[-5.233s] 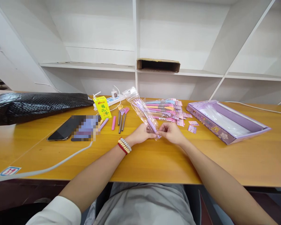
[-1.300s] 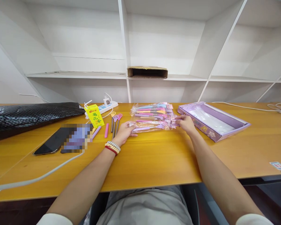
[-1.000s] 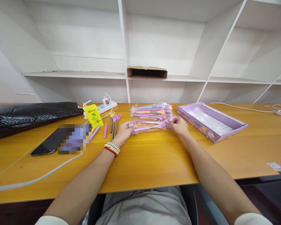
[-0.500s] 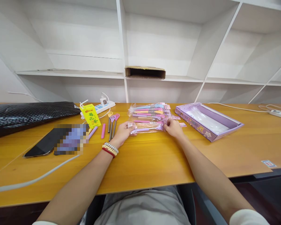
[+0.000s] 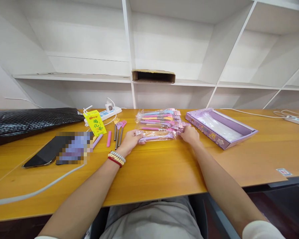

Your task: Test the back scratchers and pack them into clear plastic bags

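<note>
Sleeve of clear, crinkled plastic [image 5: 156,133] mid-frame, slim lilac claw-tipped stick [image 5: 153,138] inside; left hand [image 5: 131,141] pinches the sleeve's left end, right hand [image 5: 190,135] curls by the other, grip unclear.

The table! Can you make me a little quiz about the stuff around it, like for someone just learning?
1. Count: how many loose claws lie between the yellow carton and the left hand?
2. True or false: the brown box sits on the shelf.
3. Name the colour: the left hand holds one end of a clear bag. What colour is the claw inside?

Key: 1. Three. 2. True. 3. Purple.
</note>
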Tool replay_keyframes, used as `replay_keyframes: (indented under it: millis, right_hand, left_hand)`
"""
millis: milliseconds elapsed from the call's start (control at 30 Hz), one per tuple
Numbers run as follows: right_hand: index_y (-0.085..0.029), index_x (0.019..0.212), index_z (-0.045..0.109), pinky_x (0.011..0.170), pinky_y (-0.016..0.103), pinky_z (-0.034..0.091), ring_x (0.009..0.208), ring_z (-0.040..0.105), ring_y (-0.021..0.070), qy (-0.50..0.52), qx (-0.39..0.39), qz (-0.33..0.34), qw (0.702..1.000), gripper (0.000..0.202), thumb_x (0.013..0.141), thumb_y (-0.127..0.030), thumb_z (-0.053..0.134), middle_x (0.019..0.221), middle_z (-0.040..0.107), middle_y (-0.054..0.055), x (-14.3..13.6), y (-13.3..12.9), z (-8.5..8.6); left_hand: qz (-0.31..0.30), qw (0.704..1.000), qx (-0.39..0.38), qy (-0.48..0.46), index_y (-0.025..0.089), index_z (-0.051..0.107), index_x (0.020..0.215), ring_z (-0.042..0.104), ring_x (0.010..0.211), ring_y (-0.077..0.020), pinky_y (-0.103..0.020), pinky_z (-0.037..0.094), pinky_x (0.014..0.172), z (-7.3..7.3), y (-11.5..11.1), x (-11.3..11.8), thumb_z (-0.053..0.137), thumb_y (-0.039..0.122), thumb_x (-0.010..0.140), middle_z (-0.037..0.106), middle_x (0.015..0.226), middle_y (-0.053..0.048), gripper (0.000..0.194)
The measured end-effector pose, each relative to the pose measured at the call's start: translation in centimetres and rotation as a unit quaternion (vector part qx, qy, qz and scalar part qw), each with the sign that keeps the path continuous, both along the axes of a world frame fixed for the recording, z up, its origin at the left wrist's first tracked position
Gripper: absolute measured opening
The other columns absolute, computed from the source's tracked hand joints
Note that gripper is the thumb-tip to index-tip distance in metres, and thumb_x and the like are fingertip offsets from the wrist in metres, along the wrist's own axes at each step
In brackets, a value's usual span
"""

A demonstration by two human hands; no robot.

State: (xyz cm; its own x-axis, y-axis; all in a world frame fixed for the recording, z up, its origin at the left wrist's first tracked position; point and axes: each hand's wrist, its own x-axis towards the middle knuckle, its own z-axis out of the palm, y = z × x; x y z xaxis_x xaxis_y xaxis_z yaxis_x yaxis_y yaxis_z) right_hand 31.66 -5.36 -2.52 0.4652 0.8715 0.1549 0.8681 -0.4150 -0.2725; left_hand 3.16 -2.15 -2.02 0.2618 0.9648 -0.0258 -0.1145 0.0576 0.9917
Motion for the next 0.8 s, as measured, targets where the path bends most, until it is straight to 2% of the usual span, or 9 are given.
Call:
replay_keyframes:
  millis: [133, 233, 400, 500, 600, 700, 733, 800]
  right_hand:
    - [-0.014, 0.088, 0.063, 0.069, 0.034, 0.044, 0.086, 0.060, 0.0291, 0.017, 0.015, -0.038, 0.999, 0.026, 0.068, -0.029, 0.055, 0.091, 0.063, 0.016, 1.1, -0.2, 0.2]
    - [-0.014, 0.086, 0.061, 0.066, 0.033, 0.043, 0.084, 0.059, 0.0290, 0.021, 0.043, -0.050, 0.998, 0.025, 0.072, -0.031, 0.048, 0.089, 0.063, 0.016, 1.6, -0.2, 0.4]
    - [-0.019, 0.074, 0.056, 0.062, 0.024, 0.038, 0.072, 0.058, 0.0176, 0.037, 0.098, -0.007, 0.994, 0.020, 0.077, -0.033, 0.042, 0.075, 0.063, 0.005, 0.9, -0.1, 0.7]
    - [-0.018, 0.066, 0.051, 0.058, 0.023, 0.034, 0.062, 0.052, 0.0147, 0.050, 0.176, 0.008, 0.983, 0.019, 0.075, -0.034, 0.045, 0.066, 0.059, 0.003, 0.5, -0.1, 0.6]
    - [-0.018, 0.066, 0.048, 0.056, 0.023, 0.032, 0.058, 0.047, 0.0132, 0.075, 0.292, 0.005, 0.954, 0.022, 0.076, -0.037, 0.046, 0.063, 0.056, 0.002, 0.6, -0.2, 0.6]
    - [-0.017, 0.062, 0.043, 0.054, 0.021, 0.030, 0.054, 0.042, 0.0105, 0.112, 0.340, 0.073, 0.931, 0.028, 0.076, -0.041, 0.047, 0.057, 0.050, -0.001, 0.5, -0.2, 0.6]
    - [-0.017, 0.059, 0.041, 0.053, 0.021, 0.029, 0.053, 0.040, 0.0098, 0.119, 0.331, 0.110, 0.930, 0.030, 0.076, -0.042, 0.047, 0.055, 0.046, -0.002, 0.2, -0.2, 0.5]
    - [-0.017, 0.055, 0.038, 0.051, 0.021, 0.027, 0.052, 0.037, 0.0088, 0.113, 0.265, 0.182, 0.940, 0.033, 0.076, -0.041, 0.047, 0.051, 0.041, -0.003, -0.4, -0.2, 0.2]
  left_hand:
    - [0.001, 1.000, 0.003, 0.011, 0.009, 0.055, 0.080, 0.060, 0.057, -0.0130, -0.026, 0.054, 0.054, 0.0, 0.1, -0.1, 0.066, 0.015, 0.068, 0.060, 0.069, -0.004, 0.017]
    - [0.004, 1.000, 0.007, 0.022, 0.009, 0.055, 0.080, 0.060, 0.057, -0.0136, -0.027, 0.054, 0.054, -0.1, 0.2, -0.2, 0.066, 0.015, 0.068, 0.059, 0.069, -0.004, 0.018]
    - [0.002, 0.999, 0.013, 0.034, 0.008, 0.056, 0.083, 0.061, 0.060, -0.0146, -0.028, 0.055, 0.055, -0.1, 0.5, -0.3, 0.065, 0.015, 0.068, 0.060, 0.072, -0.005, 0.018]
    - [0.000, 0.999, 0.016, 0.038, 0.008, 0.056, 0.086, 0.061, 0.060, -0.0141, -0.028, 0.055, 0.057, -0.2, 0.5, -0.3, 0.063, 0.014, 0.070, 0.060, 0.073, -0.005, 0.018]
    - [0.002, 0.999, 0.015, 0.037, 0.008, 0.057, 0.090, 0.060, 0.060, -0.0134, -0.029, 0.055, 0.057, -0.3, 0.6, -0.3, 0.063, 0.014, 0.070, 0.060, 0.074, -0.005, 0.021]
    - [0.001, 0.999, 0.018, 0.042, 0.008, 0.057, 0.089, 0.061, 0.062, -0.0141, -0.030, 0.056, 0.058, -0.4, 0.6, -0.4, 0.063, 0.014, 0.070, 0.060, 0.075, -0.006, 0.021]
    - [0.000, 0.999, 0.018, 0.043, 0.008, 0.057, 0.089, 0.061, 0.062, -0.0144, -0.030, 0.056, 0.058, -0.4, 0.6, -0.4, 0.063, 0.014, 0.070, 0.060, 0.075, -0.006, 0.021]
    - [0.000, 0.999, 0.019, 0.044, 0.008, 0.057, 0.090, 0.061, 0.062, -0.0143, -0.030, 0.056, 0.058, -0.4, 0.6, -0.4, 0.062, 0.014, 0.070, 0.060, 0.075, -0.006, 0.021]
